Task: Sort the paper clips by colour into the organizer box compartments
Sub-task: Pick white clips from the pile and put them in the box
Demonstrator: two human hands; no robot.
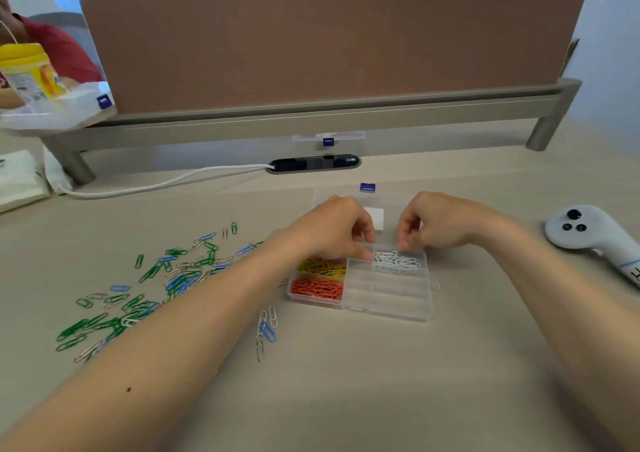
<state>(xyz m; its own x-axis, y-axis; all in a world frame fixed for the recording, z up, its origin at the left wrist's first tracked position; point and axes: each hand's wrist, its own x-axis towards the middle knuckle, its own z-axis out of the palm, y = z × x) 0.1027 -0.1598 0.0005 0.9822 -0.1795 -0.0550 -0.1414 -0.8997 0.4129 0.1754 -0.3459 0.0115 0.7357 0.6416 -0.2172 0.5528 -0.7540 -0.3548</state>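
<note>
Head view: the organizer box (pixel 388 301) holds yellow clips (pixel 322 267) in its 10 o'clock compartment, orange clips (pixel 317 289) at 8 o'clock and white clips (pixel 396 261) at 1 o'clock. Loose clips (pixel 156 285), green, blue and silver, lie at its 9 o'clock. The left hand (pixel 332 226) and right hand (pixel 440 223) curl over its 12 o'clock edge; whether either holds a clip I cannot tell.

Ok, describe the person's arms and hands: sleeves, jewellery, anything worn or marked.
Nothing worn shows. The bare left hand and bare right hand have no visible gloves, rings or watch, and both forearms are uncovered down to the frame's edge. The left forearm has one small dark spot.
</note>
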